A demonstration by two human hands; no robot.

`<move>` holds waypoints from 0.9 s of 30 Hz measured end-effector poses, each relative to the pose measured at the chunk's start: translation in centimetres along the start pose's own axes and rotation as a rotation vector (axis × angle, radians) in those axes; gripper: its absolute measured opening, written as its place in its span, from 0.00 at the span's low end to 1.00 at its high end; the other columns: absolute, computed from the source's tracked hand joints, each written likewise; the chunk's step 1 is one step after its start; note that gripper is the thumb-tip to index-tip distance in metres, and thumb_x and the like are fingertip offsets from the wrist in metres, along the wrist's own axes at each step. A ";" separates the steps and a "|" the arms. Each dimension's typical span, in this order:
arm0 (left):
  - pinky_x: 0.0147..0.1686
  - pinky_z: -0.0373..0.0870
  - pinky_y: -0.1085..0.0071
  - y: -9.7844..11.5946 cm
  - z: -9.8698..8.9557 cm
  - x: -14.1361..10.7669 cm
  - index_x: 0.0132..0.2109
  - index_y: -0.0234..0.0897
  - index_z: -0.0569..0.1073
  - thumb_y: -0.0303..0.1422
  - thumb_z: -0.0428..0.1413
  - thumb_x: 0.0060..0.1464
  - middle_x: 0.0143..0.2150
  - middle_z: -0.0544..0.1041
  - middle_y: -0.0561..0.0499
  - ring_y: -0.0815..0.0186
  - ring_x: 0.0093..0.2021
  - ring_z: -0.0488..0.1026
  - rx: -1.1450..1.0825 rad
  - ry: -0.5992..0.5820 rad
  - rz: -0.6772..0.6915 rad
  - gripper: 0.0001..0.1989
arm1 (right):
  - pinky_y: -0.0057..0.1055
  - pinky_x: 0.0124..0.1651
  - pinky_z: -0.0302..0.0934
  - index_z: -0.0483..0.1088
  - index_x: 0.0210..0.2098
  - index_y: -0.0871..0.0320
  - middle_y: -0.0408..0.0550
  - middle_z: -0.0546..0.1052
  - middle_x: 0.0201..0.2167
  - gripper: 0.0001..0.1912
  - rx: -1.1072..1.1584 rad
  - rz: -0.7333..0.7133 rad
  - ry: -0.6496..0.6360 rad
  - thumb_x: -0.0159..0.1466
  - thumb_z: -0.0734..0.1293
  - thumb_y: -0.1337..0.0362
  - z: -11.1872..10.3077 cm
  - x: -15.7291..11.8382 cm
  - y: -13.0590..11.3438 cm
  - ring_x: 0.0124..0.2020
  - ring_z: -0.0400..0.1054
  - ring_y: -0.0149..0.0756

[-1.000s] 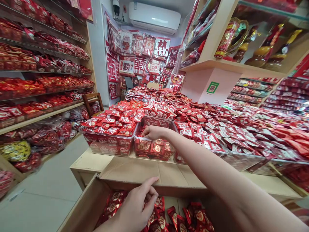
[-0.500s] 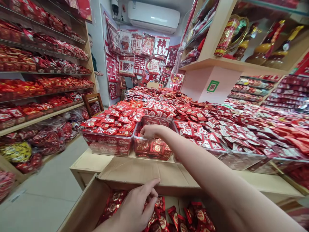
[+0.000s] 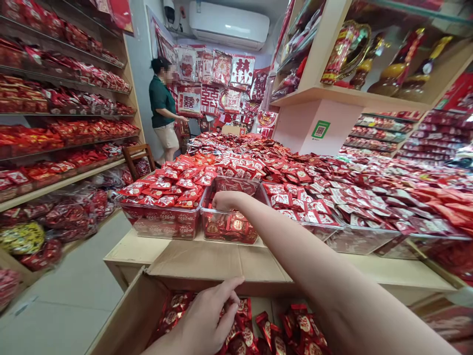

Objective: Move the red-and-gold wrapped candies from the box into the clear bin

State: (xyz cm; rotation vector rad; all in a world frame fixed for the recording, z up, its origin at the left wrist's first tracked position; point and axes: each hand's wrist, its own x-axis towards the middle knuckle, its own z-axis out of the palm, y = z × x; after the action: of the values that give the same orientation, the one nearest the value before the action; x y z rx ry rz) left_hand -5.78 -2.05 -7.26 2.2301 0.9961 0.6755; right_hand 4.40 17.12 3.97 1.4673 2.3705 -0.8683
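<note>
right fingers (image 3: 220,201) curled out of sight, carton (image 3: 125,315) cut off

A half-filled clear plastic bin (image 3: 229,224) of red packets sits mid-table; more red packets (image 3: 273,330) fill the near cardboard box (image 3: 125,315).

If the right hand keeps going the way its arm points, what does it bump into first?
Probably the far wall of the clear bin it hangs over. The right hand is curled above the red packets in that half-full bin, and beyond the wall lie the heaped candy packets. Depth is hard to judge from this one view.
</note>
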 end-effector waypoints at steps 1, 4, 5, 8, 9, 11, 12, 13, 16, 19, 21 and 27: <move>0.39 0.64 0.73 0.0 0.0 0.0 0.53 0.46 0.56 0.27 0.45 0.54 0.37 0.74 0.56 0.68 0.37 0.71 0.008 -0.008 0.003 0.20 | 0.28 0.32 0.64 0.71 0.31 0.67 0.53 0.76 0.28 0.16 -0.016 0.003 -0.006 0.44 0.71 0.63 0.0 0.1 0.0 0.29 0.71 0.38; 0.38 0.65 0.74 -0.1 0.2 0.0 0.54 0.47 0.55 0.27 0.45 0.55 0.37 0.74 0.57 0.69 0.36 0.71 0.031 -0.022 0.012 0.20 | 0.29 0.32 0.64 0.72 0.31 0.67 0.54 0.76 0.29 0.18 -0.051 0.011 -0.018 0.43 0.71 0.60 0.0 0.2 -0.2 0.30 0.70 0.39; 0.38 0.65 0.75 -0.2 0.2 -0.1 0.54 0.48 0.54 0.27 0.45 0.55 0.37 0.74 0.57 0.69 0.36 0.71 0.039 -0.023 0.017 0.20 | 0.29 0.32 0.64 0.72 0.31 0.67 0.54 0.76 0.29 0.19 -0.057 0.012 -0.025 0.43 0.71 0.60 0.0 0.3 -0.2 0.30 0.70 0.39; 0.38 0.66 0.75 -0.2 0.2 -0.1 0.54 0.48 0.54 0.27 0.45 0.54 0.37 0.74 0.57 0.69 0.36 0.71 0.058 -0.026 0.031 0.21 | 0.26 0.32 0.62 0.72 0.33 0.66 0.53 0.76 0.30 0.20 -0.069 -0.002 -0.057 0.45 0.70 0.58 0.0 0.6 0.1 0.29 0.70 0.36; 0.39 0.66 0.74 -0.2 0.2 -0.1 0.54 0.48 0.54 0.26 0.45 0.54 0.37 0.74 0.57 0.69 0.36 0.71 0.064 -0.030 0.031 0.21 | 0.26 0.32 0.62 0.72 0.34 0.66 0.52 0.76 0.30 0.21 -0.074 -0.010 -0.070 0.45 0.70 0.57 -0.1 0.7 0.3 0.29 0.70 0.36; 0.39 0.66 0.74 -0.1 0.2 0.0 0.54 0.48 0.54 0.26 0.46 0.54 0.37 0.74 0.57 0.69 0.37 0.71 0.075 -0.040 0.029 0.21 | 0.26 0.33 0.61 0.72 0.35 0.66 0.52 0.76 0.31 0.23 -0.095 -0.025 -0.069 0.44 0.70 0.56 -0.1 0.9 0.6 0.31 0.69 0.36; 0.40 0.66 0.73 -0.1 0.1 0.0 0.54 0.48 0.55 0.26 0.46 0.54 0.37 0.74 0.56 0.68 0.37 0.71 0.080 -0.045 0.032 0.21 | 0.27 0.33 0.61 0.72 0.35 0.65 0.52 0.75 0.33 0.23 -0.119 -0.035 -0.052 0.43 0.70 0.56 -0.1 1.0 0.7 0.32 0.69 0.37; 0.40 0.66 0.73 -0.1 0.2 0.0 0.54 0.47 0.55 0.26 0.46 0.54 0.37 0.75 0.56 0.68 0.38 0.71 0.086 -0.051 0.038 0.21 | 0.28 0.34 0.60 0.73 0.35 0.64 0.52 0.75 0.34 0.23 -0.150 -0.045 -0.025 0.42 0.71 0.56 -0.1 1.0 0.7 0.33 0.68 0.39; 0.40 0.67 0.72 -0.2 0.3 0.0 0.54 0.47 0.56 0.25 0.46 0.53 0.38 0.75 0.55 0.67 0.38 0.71 0.107 -0.073 0.061 0.22 | 0.28 0.33 0.59 0.73 0.33 0.58 0.46 0.75 0.35 0.20 -0.233 -0.089 0.043 0.41 0.71 0.55 0.1 1.2 0.5 0.34 0.67 0.38; 0.40 0.67 0.72 -0.6 0.5 0.0 0.54 0.45 0.57 0.24 0.46 0.51 0.38 0.75 0.54 0.67 0.38 0.72 0.119 -0.089 0.068 0.22 | 0.26 0.30 0.57 0.73 0.31 0.58 0.45 0.75 0.33 0.19 -0.252 -0.098 0.049 0.43 0.70 0.54 0.0 0.9 0.2 0.31 0.66 0.35; 0.40 0.67 0.73 -0.9 0.5 0.0 0.52 0.43 0.59 0.24 0.47 0.51 0.38 0.76 0.53 0.67 0.38 0.72 0.115 -0.107 0.073 0.21 | 0.25 0.27 0.56 0.73 0.31 0.60 0.47 0.75 0.30 0.18 -0.219 -0.095 0.142 0.46 0.68 0.53 -0.3 0.1 0.1 0.29 0.66 0.33; 0.39 0.68 0.73 -1.0 -0.6 0.1 0.42 0.44 0.70 0.26 0.47 0.51 0.38 0.76 0.52 0.65 0.38 0.72 0.175 -0.243 0.000 0.13 | 0.23 0.28 0.54 0.71 0.30 0.62 0.44 0.73 0.26 0.10 0.013 -0.291 0.662 0.54 0.63 0.61 -0.3 -7.6 0.7 0.27 0.63 0.26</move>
State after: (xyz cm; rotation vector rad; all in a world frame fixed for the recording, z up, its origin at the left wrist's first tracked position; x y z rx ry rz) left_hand -6.58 -1.27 -7.49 2.3936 0.9626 0.3156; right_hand 8.66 11.92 7.56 1.6260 3.1177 -0.4911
